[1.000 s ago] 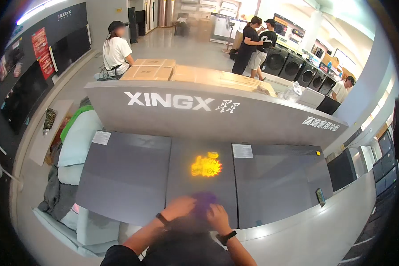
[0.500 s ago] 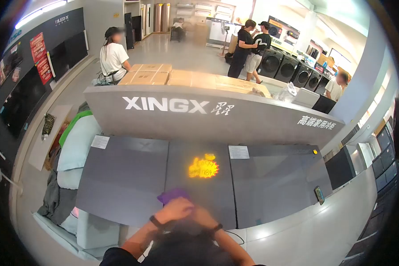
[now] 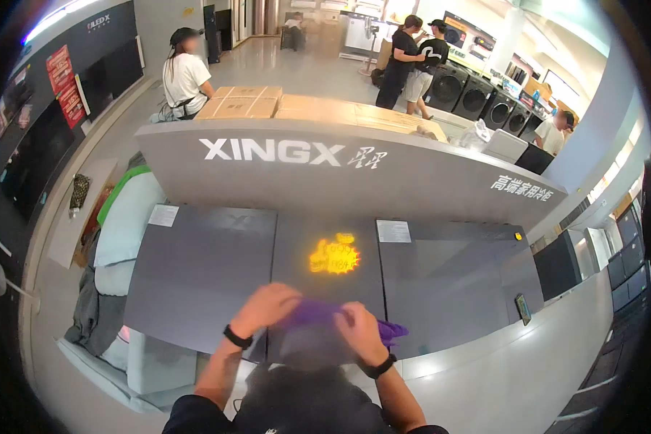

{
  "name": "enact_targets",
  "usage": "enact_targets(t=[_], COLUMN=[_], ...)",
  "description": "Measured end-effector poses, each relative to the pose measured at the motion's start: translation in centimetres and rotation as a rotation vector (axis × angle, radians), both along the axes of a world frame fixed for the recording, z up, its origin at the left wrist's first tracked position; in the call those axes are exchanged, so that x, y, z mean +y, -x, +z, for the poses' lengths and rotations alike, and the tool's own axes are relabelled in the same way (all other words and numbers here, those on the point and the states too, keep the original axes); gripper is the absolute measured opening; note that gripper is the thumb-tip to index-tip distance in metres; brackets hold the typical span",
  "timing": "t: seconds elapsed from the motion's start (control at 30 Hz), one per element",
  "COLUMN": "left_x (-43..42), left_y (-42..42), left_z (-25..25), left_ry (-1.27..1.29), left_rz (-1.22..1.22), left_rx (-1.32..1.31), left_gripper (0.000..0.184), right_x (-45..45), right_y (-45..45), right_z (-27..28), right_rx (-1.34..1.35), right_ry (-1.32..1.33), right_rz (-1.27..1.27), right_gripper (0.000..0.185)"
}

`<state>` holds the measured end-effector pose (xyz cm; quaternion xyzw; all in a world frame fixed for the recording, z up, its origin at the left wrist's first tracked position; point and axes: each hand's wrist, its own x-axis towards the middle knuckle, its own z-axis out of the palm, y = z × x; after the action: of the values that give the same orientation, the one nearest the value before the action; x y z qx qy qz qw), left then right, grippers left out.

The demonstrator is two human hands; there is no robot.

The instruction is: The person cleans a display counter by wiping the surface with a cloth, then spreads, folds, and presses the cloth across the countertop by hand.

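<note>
A purple cloth is stretched between my two hands, low over the dark lids near my body. My left hand is closed on its left end, with the fingertips partly blurred. My right hand grips the cloth further right, and a loose end hangs out past the wrist. Beneath and beyond lies the middle freezer lid, bearing a yellow starburst price tag. The left lid and the right lid flank it, each with a white paper label at its back.
Behind the lids rises a grey XINGX sign board, with cardboard boxes beyond it. Pale cushions lean at the left. A small device sits at the right lid's edge. Several people are further back.
My hands have moved apart from being close together, drawing the bunched purple cloth out sideways. The right hand went right, the left hand left. The view has tilted slightly downward.
</note>
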<state>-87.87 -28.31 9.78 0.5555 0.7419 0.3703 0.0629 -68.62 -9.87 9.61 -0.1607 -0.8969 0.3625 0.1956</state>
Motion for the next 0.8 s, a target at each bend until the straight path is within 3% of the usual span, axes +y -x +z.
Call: enact_targets(t=[0.1, 0.23, 0.4, 0.47, 0.5, 0.6, 0.7, 0.8], left_x=[-4.0, -6.0, -4.3, -4.2, -4.5, -3.7, -2.0, -1.2], left_y=[0.3, -0.9, -1.4, -1.3, -1.1, -2.4, -4.3, -6.7], left_z=[3.5, 3.1, -7.5, -12.4, -15.2, -14.4, -11.3, -12.2], left_ry=[-0.108, -0.108, 0.172, 0.354, 0.32, 0.289, 0.38, 0.235], left_rz=[0.178, 0.294, 0.19, 0.201, 0.183, 0.192, 0.035, 0.02], left_rx=[-0.193, -0.45, -0.24, -0.167, -0.137, -0.123, -0.116, 0.108], left_gripper=[0.015, 0.017, 0.023, 0.023, 0.024, 0.03, 0.038, 0.047], right_x=[-2.4, -3.0, 0.7, 1.3, 1.5, 3.5, 3.4, 2.4], right_y=[2.9, 4.3, 1.3, -1.4, -2.9, -6.4, -8.5, -6.8], right_z=[4.2, 1.5, -13.2, -11.3, -10.6, -12.0, -12.3, -7.6], right_rx=[0.022, -0.068, -0.226, -0.226, -0.228, -0.071, -0.004, -0.021], right_ry=[-0.041, -0.094, -0.082, -0.159, -0.191, -0.205, -0.107, -0.044], right_rz=[0.202, 0.335, 0.283, 0.171, 0.11, 0.057, -0.204, -0.222], right_gripper=[0.035, 0.04, 0.036, 0.034, 0.033, 0.03, 0.028, 0.031])
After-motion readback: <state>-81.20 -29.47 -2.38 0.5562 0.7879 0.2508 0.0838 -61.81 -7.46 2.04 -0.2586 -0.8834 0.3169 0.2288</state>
